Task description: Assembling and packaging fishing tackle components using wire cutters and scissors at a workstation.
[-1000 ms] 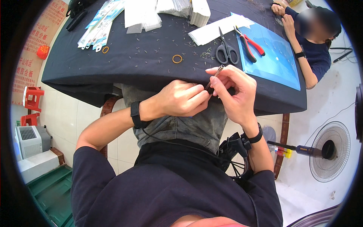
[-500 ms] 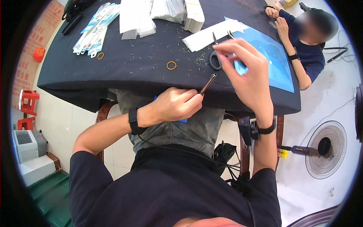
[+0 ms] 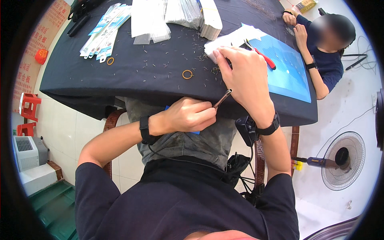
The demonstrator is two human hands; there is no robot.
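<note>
My left hand [image 3: 191, 115] is closed around a slim, shiny brown tool [image 3: 222, 99] with a silvery loop at its tip, held just over the table's near edge. The tip points up and to the right. Beyond it, my right hand [image 3: 250, 78] arches over the table with thumb and forefinger close together in a pinch. Whatever lies between those fingertips is too small or hidden to name. Under this hand are white card strips [image 3: 230, 39] and the spot where black-handled scissors lay, now covered. Red-handled pliers [image 3: 266, 59] rest beside it on a blue sheet [image 3: 290, 78].
Several printed cards [image 3: 105, 34], clear plastic sleeves [image 3: 182, 14] and a stack of white cards [image 3: 211, 20] lie across the black-covered table [image 3: 160, 84]. Rubber bands [image 3: 187, 74] and tiny clippings are scattered there. Another person [image 3: 326, 52] sits at the right; a fan [image 3: 344, 160] stands behind.
My right hand has shifted left, turned its back up and come over the scissors, hiding them. The red pliers handle has come into sight. My left hand keeps its hold, nearly still.
</note>
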